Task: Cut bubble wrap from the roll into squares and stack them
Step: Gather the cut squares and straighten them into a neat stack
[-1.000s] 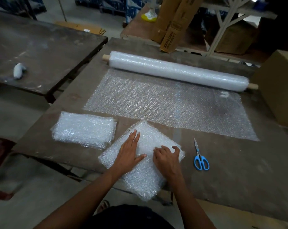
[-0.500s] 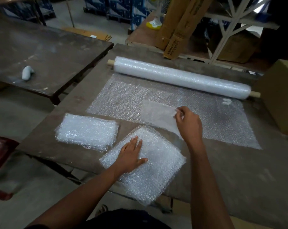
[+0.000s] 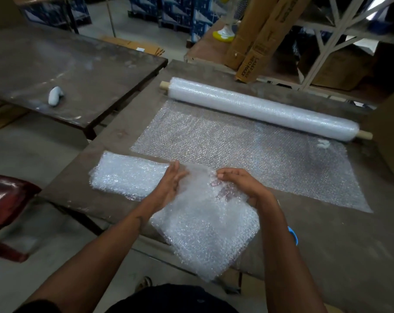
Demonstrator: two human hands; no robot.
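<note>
A stack of clear bubble-wrap squares (image 3: 205, 233) overhangs the brown tabletop (image 3: 327, 245) edge. The left hand (image 3: 169, 186) lies open at its far corner; the right hand (image 3: 239, 184) pinches a thin sheet. Beyond lie the unrolled sheet (image 3: 248, 154) and white roll (image 3: 259, 109).

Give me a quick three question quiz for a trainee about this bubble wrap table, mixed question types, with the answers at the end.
1. True or false: the roll lies at the far side of the table, with a sheet unrolled toward the person.
2. Which stack overhangs the table's near edge? A) the folded stack on the left, B) the stack under the hands.
3. What pinches the loose piece at its far edge?

Key: 1 true. 2 B. 3 the right hand; the left hand lies open beside it.
</note>
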